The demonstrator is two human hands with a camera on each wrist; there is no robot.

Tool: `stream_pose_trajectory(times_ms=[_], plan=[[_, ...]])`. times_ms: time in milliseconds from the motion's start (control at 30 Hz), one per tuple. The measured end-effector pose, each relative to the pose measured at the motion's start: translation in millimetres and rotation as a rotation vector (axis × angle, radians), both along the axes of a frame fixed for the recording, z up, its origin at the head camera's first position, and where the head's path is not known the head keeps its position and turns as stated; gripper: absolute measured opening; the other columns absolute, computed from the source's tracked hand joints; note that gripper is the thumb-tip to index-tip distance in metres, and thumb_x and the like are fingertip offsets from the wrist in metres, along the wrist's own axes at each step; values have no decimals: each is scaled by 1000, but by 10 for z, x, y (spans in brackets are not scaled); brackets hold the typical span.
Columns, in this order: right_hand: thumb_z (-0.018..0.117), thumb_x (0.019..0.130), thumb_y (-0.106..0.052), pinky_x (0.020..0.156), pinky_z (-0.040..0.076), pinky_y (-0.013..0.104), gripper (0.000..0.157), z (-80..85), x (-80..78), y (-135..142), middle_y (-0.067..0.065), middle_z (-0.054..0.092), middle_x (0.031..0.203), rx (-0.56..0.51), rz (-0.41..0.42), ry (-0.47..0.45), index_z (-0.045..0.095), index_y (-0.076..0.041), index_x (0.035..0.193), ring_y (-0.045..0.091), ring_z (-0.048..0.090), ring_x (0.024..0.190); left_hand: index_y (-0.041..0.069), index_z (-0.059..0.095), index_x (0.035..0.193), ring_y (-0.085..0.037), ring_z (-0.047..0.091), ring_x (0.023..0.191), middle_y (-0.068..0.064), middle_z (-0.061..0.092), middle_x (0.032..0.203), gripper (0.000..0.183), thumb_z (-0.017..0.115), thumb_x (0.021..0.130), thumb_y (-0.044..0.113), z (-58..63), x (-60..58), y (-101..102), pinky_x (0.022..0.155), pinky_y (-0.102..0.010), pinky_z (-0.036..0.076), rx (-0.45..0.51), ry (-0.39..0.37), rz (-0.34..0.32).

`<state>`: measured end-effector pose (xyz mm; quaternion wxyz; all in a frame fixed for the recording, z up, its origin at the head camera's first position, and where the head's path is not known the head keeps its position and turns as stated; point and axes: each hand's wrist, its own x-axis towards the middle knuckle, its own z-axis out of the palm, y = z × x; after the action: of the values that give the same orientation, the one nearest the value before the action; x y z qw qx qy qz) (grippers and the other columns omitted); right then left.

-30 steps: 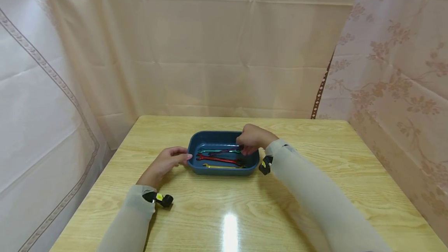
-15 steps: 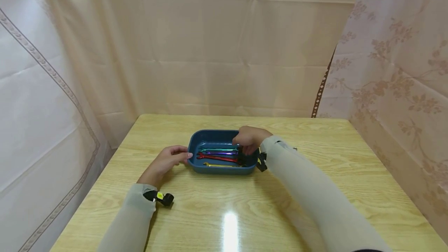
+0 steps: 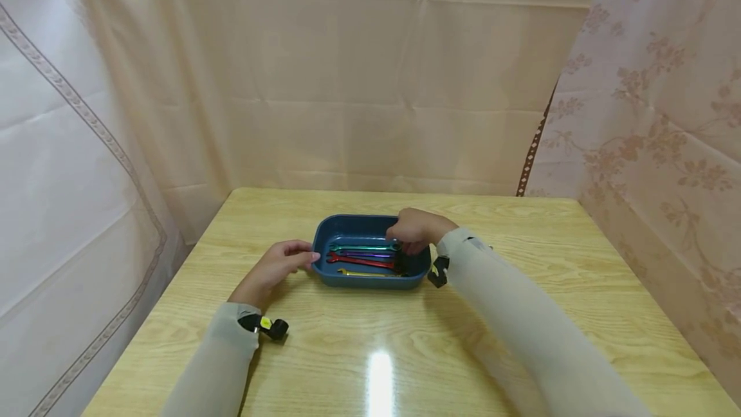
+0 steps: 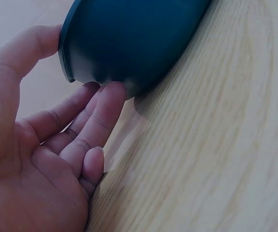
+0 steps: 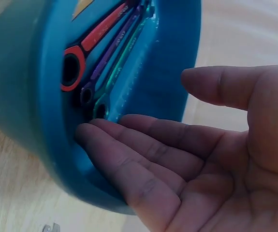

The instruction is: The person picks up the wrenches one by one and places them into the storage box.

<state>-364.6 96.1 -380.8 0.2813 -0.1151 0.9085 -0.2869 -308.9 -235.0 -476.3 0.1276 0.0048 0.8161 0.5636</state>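
Note:
A dark blue plastic bin (image 3: pixel 370 283) stands on the table, with several coloured wrenches lying roughly parallel inside. From back to front come a green wrench (image 3: pixel 361 248), a purple wrench (image 3: pixel 370 254), a red wrench (image 3: pixel 361 261) and, set a little apart, a yellow wrench (image 3: pixel 365 273). My left hand (image 3: pixel 280 266) pinches the bin's left end, thumb at the rim and fingertips against the outer wall. My right hand (image 5: pixel 192 159) reaches over the right end with fingers extended and thumb apart, holding nothing. Its fingertips are beside the ring ends of the green and purple wrenches.
A small metal piece (image 5: pixel 51 227) lies on the wood-grain table (image 3: pixel 324 352) outside the bin's right end. Cloth sheets hang behind the table (image 3: pixel 370 82) and along both sides.
A second ago the purple wrench lay slanted across the green one under my right hand; now it lies straight between green and red. The right hand has let go. My left hand stays put.

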Motion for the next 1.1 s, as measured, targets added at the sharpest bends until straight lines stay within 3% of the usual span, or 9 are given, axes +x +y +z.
stream_pose_trajectory(times_ms=[367,600,1100], plan=[[60,103,-29,85,61,42,41,130,6,235,23,74,115,-127,-46,41,71,7,120,34,75,102,9,65,131,-20,69,101,-4,76,105,51,75,94,42,0,-6,8,90,-37,42,-16,7,-3],[60,101,-24,82,62,37,40,127,-10,473,24,74,115,-216,-93,51,70,7,124,32,75,99,8,64,133,-21,69,103,-5,76,109,54,75,94,44,-1,-6,7,90,-37,42,-17,7,-2],[54,106,-25,87,61,43,39,85,48,856,22,75,116,-361,-149,28,68,6,126,30,76,99,9,64,134,-22,69,105,-5,75,111,58,76,92,47,9,1,3,90,-35,43,-27,-4,14]])
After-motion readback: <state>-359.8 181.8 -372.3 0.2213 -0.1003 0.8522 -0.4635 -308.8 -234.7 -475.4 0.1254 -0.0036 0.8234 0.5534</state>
